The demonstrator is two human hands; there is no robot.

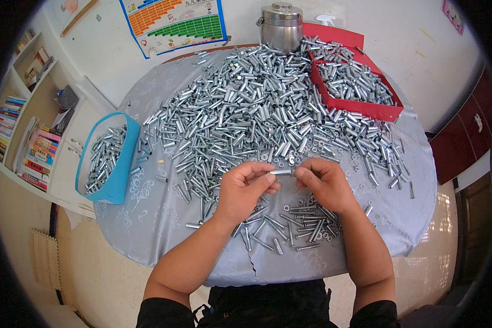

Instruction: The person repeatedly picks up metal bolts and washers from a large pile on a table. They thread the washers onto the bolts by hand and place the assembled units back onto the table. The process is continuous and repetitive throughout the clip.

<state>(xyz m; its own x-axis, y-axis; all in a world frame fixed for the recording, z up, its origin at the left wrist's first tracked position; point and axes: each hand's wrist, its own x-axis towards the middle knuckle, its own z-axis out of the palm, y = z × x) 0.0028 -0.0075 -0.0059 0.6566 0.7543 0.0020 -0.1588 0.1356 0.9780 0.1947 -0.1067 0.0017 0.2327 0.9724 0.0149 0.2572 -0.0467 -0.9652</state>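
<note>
Between my hands, a silvery expansion bolt (282, 172) with a sleeve lies roughly level above the near side of the table. My left hand (241, 191) pinches its left end with thumb and fingers. At the other end, my right hand (329, 185) is closed around the tip, where its fingers hide any small part. Below and between my forearms is a small pile of loose bolts (306, 224) with washers and nuts. Just beyond my hands spreads a large heap of metal sleeves and bolts (257, 109), with several washers (311, 152) along its near edge.
A blue fabric bin (127, 164) of metal parts stands at the left. A red box (361, 111), also filled, sits at the back right. Behind the heap is a steel lidded pot (281, 27). The round table wears a grey cloth (164, 235); bookshelves (27, 117) stand left.
</note>
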